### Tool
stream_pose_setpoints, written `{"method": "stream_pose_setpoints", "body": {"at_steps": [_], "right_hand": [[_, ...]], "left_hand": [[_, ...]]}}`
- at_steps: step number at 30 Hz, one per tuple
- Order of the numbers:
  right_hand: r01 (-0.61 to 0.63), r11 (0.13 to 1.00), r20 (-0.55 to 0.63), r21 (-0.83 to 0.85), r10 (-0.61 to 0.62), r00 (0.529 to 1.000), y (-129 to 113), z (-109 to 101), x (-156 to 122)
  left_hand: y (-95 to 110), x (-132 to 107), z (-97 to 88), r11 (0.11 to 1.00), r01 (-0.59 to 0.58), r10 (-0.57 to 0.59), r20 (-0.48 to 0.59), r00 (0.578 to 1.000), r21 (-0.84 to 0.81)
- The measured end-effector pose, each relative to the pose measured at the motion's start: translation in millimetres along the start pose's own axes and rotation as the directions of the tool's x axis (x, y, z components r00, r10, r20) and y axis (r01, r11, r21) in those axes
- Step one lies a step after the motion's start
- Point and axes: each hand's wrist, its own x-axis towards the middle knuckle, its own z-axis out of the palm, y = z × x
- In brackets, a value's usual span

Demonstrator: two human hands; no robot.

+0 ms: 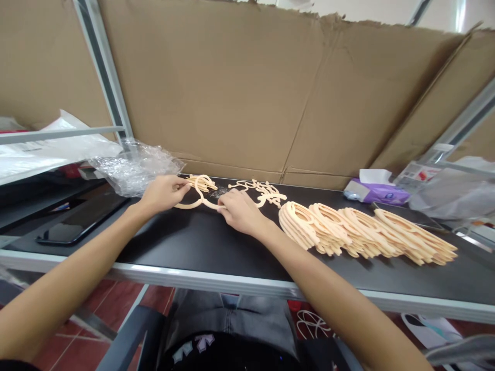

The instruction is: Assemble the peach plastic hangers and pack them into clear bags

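Item, one pale peach, smooth-looking hanger-shaped piece point(201, 201), a round loop above two curved arms: it lay between the hands, near the back of the matt black tabletop point(201, 247).

Item, right hand point(243, 208): fingers closed on the piece's arm, just beside the loop. Left hand point(166, 193): thumb and finger drawn together by the loop's other side; from where I stood I could not tell what, if anything, they pinched.

Handling, as I judged it: light fingertip pressure near the joint suited it best, both arms kept level, since slender curves would likely flex or twist if levered from the ends.

Item, a row of fanned, overlapping stacks of pale peach curved pieces point(367, 232), ridged along their layered edges, to the right.

Item, a loose tangle of small knobbed peach bits point(273, 191), behind the right hand.

Item, crumpled, glossy clear plastic film point(133, 165), beyond the left hand.

Item, creased brown cardboard sheeting point(232, 87), upright at the back.
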Motion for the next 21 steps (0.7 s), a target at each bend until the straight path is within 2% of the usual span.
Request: {"method": "stream_pose_setpoints", "body": {"at_steps": [4, 13, 16, 21], "right_hand": [[-0.044, 0.998, -0.028, -0.043, 0.043, 0.999, 9.6, -1.3, 1.0], [-0.126, 0.992, -0.075, 0.022, 0.127, 0.989, 36.7, 8.6, 5.6], [-0.149, 0.989, -0.055, 0.006, 0.149, 0.987, 41.3, 7.6, 4.8], [-0.252, 0.967, -0.060, -0.047, 0.249, 0.967, 46.0, 0.9, 3.3]], "left_hand": [[-4.1, -2.0, 3.9, 0.996, 0.008, -0.015, 0.076, 0.997, 0.084], [-6.3, -2.7, 13.6, 0.998, -0.051, 0.056, 0.195, 0.979, -0.034], [-7.6, -1.9, 14.9, 0.995, -0.081, 0.091, 0.196, 0.976, -0.058], [-8.4, -2.4, 13.1, 0.999, -0.034, 0.042, 0.226, 0.973, -0.038]]}}
